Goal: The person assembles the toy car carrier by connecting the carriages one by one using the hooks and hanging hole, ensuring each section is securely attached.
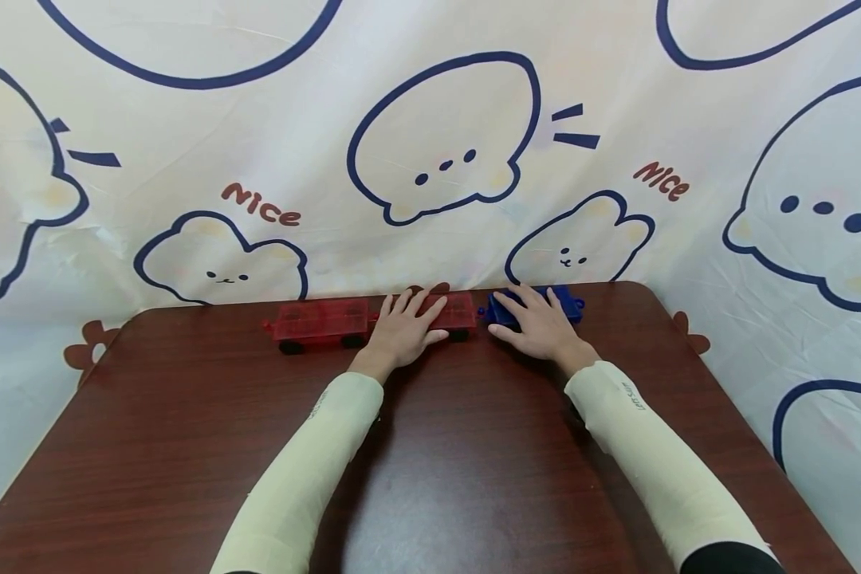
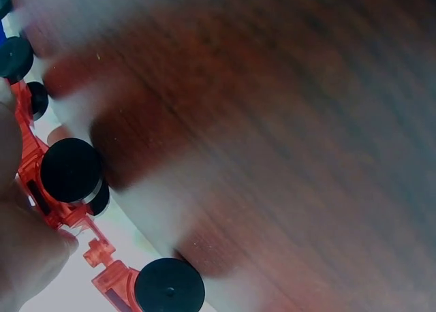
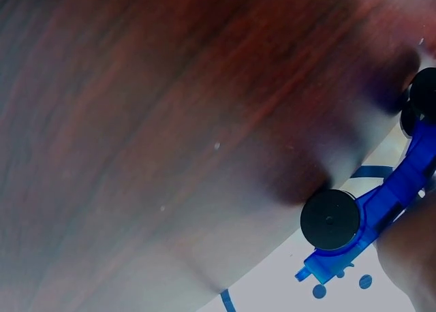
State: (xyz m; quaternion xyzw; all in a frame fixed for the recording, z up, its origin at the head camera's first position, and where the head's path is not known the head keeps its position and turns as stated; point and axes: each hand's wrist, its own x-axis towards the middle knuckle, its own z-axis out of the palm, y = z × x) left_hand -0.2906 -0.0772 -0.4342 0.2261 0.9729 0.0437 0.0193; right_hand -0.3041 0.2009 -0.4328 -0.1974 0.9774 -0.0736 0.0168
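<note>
A row of toy train wagons stands along the far edge of the table, in the head view. At its left is a see-through red wagon (image 1: 320,320) with black wheels. Beside it, a second red wagon (image 1: 461,311) is partly covered by my left hand (image 1: 402,331), whose fingers lie spread over its top. My right hand (image 1: 541,327) rests on a blue wagon (image 1: 568,306), fingers spread. The left wrist view shows a red coupling (image 2: 99,249) between the red wagons. Whether the blue wagon is linked to the red one, I cannot tell.
The brown wooden table (image 1: 186,446) has rounded far corners. A white cloth (image 1: 445,255) with blue cartoon outlines hangs right behind its far edge and along both sides. Pale sleeves (image 1: 294,478) cover both forearms.
</note>
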